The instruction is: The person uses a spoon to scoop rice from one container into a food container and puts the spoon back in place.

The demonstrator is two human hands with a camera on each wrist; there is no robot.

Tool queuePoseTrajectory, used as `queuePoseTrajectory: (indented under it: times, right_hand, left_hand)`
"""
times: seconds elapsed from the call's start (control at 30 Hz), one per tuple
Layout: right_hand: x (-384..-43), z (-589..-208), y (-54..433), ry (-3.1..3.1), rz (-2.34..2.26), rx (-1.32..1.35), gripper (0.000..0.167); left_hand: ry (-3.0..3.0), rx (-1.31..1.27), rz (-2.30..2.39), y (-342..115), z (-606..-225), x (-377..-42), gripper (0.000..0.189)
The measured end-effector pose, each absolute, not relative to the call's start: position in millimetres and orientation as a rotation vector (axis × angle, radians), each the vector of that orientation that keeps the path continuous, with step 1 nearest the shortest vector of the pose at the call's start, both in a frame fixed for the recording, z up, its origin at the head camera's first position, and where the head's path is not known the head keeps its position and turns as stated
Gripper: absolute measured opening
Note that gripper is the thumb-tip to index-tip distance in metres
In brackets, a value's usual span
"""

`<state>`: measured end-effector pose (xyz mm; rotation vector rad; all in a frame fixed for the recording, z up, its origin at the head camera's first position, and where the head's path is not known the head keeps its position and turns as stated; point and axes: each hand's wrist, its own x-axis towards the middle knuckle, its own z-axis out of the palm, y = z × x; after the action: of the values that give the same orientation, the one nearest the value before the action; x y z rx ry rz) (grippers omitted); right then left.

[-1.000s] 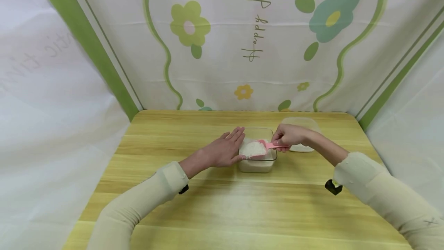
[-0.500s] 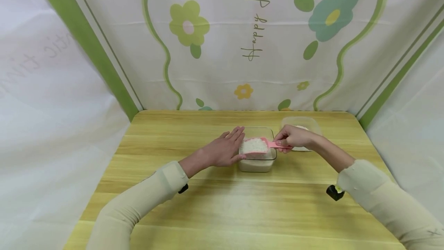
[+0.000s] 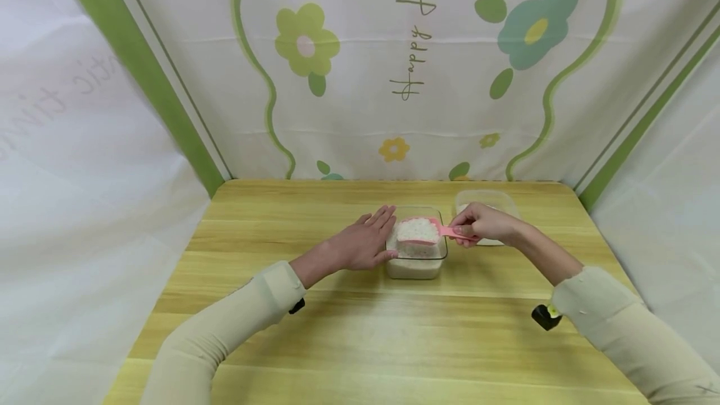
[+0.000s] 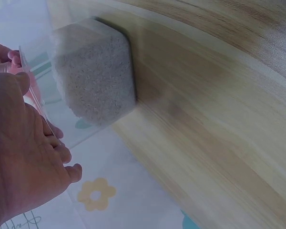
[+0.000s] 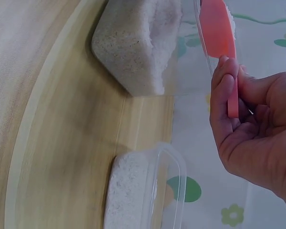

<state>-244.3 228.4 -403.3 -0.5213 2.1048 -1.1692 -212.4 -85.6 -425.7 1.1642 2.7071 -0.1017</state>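
Observation:
A pink scoop (image 5: pixel 215 29) heaped with white rice (image 3: pixel 416 230) is held level over a clear square-edged container (image 3: pixel 415 269). My right hand (image 3: pixel 482 222) pinches its handle between thumb and curled fingers, at the container's right rim. More rice (image 4: pixel 97 71) fills the lower part of that container, with a hollow in its surface in the right wrist view. My left hand (image 3: pixel 367 244) rests against the container's left rim, fingers stretched out along it and thumb at the front corner.
Just right of the container stands a lower translucent plastic box (image 5: pixel 174 167) with white grains in it, partly behind my right hand in the head view. The wooden table (image 3: pixel 349 342) ends at a printed cloth wall (image 3: pixel 360 105) behind them.
The scoop has risen and shifted slightly right and away, coming level with its heap of rice. My right hand has moved right with it; the left hand has stayed in place.

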Motion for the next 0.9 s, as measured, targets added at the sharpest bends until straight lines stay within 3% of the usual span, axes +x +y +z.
queuePoseTrajectory:
  times: [0.9]
  right_hand:
    - [-233, -401, 250, 2.128, -1.263, -0.439, 0.029]
  left_hand:
    - [2.707, 1.155, -0.093, -87, -428, -213, 0.081]
